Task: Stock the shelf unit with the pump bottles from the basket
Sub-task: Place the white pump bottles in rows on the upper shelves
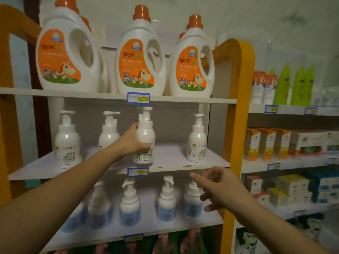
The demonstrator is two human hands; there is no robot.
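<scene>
My left hand [131, 139] grips a white pump bottle [145, 132] with a green label, holding it upright at the front of the middle shelf [170, 166]. The bottle looks slightly blurred. Three matching bottles stand on that shelf: one at the left [67, 142], one behind my left hand [109, 132], one at the right [197, 142]. My right hand [218, 187] hovers below the middle shelf's front edge, fingers apart and holding nothing. Behind it, on the shelf below, stands a row of blue-label pump bottles [167, 200]. The basket is not in view.
Three large white detergent jugs with orange caps [140, 57] fill the top shelf. An orange side panel [238, 107] bounds the unit on the right. Beyond it, another rack [293, 162] holds small boxes and tubes. Pink-topped items show on the lowest visible shelf.
</scene>
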